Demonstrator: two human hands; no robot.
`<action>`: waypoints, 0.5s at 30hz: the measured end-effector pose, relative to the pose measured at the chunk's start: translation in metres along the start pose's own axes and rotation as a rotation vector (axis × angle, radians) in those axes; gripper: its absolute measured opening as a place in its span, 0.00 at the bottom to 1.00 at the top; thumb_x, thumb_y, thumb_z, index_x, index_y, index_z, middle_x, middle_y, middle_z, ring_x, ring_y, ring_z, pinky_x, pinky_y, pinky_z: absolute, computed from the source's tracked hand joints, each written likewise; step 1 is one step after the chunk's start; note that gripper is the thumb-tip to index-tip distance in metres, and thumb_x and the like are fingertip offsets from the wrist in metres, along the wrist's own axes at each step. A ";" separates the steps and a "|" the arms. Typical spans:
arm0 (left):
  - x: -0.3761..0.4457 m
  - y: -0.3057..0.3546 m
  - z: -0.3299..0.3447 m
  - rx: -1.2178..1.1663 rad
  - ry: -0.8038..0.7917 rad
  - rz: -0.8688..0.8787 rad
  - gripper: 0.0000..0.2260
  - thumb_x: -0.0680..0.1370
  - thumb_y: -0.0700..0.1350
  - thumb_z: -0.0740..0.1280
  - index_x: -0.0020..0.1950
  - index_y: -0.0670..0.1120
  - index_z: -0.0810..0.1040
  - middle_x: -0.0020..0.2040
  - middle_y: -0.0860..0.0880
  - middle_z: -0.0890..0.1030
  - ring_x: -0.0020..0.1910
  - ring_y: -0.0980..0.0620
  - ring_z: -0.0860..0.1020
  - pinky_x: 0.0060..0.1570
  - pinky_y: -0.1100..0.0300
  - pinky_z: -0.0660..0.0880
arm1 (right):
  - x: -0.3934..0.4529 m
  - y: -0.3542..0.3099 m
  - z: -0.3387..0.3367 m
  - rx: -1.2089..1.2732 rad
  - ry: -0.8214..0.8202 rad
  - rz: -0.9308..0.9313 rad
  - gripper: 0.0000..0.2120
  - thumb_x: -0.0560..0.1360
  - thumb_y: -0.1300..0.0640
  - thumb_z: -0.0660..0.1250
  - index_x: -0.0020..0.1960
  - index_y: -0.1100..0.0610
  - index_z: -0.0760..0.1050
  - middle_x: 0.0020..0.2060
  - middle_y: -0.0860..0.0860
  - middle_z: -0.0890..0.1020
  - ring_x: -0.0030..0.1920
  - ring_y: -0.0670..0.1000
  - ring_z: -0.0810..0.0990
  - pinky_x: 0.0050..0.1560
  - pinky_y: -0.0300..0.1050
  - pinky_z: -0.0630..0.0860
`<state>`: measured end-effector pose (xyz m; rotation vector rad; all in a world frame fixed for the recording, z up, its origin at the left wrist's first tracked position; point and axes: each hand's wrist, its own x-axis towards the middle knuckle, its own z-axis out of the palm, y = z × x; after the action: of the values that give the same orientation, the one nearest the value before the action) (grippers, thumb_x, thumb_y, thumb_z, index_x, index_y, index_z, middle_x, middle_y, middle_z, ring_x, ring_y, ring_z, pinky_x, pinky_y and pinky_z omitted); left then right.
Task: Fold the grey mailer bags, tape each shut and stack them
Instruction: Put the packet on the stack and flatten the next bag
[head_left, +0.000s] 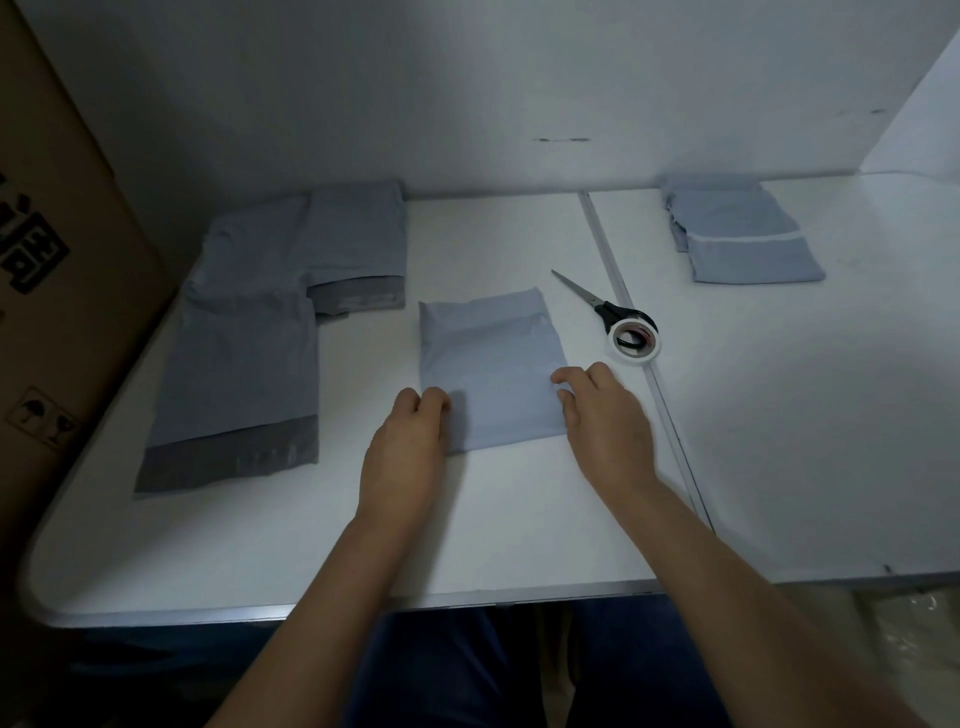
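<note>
A folded grey mailer bag (491, 358) lies flat in the middle of the white table (519, 519). My left hand (408, 441) rests on its near left corner with fingers curled onto the edge. My right hand (605, 415) presses its near right edge, fingertips bent on the bag. Unfolded grey mailer bags (244, 364) lie spread at the left, one (353, 234) farther back. A stack of folded bags (743, 239) sits at the back right. A roll of clear tape (635, 339) lies just right of the bag.
Black-handled scissors (592, 299) lie beside the tape roll, blades pointing to the back left. A table seam (639, 332) runs front to back under them. A brown cardboard box (57, 260) stands against the table's left side. White walls close the back and right.
</note>
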<state>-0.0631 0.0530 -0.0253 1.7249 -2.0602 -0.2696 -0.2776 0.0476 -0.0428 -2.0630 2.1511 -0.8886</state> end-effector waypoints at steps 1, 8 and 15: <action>0.000 0.001 0.000 -0.010 0.014 -0.026 0.02 0.79 0.41 0.61 0.51 0.46 0.71 0.44 0.48 0.68 0.35 0.47 0.70 0.34 0.53 0.72 | 0.000 0.000 0.000 -0.019 0.004 0.002 0.12 0.76 0.65 0.64 0.58 0.56 0.78 0.44 0.54 0.75 0.36 0.56 0.75 0.34 0.45 0.68; 0.005 -0.002 -0.001 0.153 -0.016 0.363 0.18 0.74 0.36 0.68 0.63 0.46 0.75 0.58 0.48 0.74 0.57 0.47 0.73 0.50 0.53 0.74 | 0.000 -0.004 -0.003 -0.054 -0.034 0.067 0.18 0.76 0.66 0.61 0.63 0.54 0.75 0.50 0.52 0.73 0.45 0.53 0.75 0.41 0.48 0.74; 0.004 -0.015 0.010 0.004 -0.052 0.314 0.14 0.81 0.40 0.61 0.66 0.47 0.74 0.65 0.51 0.72 0.64 0.52 0.69 0.58 0.55 0.74 | -0.002 -0.002 -0.004 -0.059 -0.058 0.099 0.22 0.73 0.70 0.62 0.64 0.54 0.74 0.52 0.52 0.73 0.47 0.53 0.74 0.44 0.49 0.75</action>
<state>-0.0553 0.0448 -0.0398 1.3815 -2.3297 -0.2136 -0.2770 0.0507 -0.0392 -1.9620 2.2523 -0.7538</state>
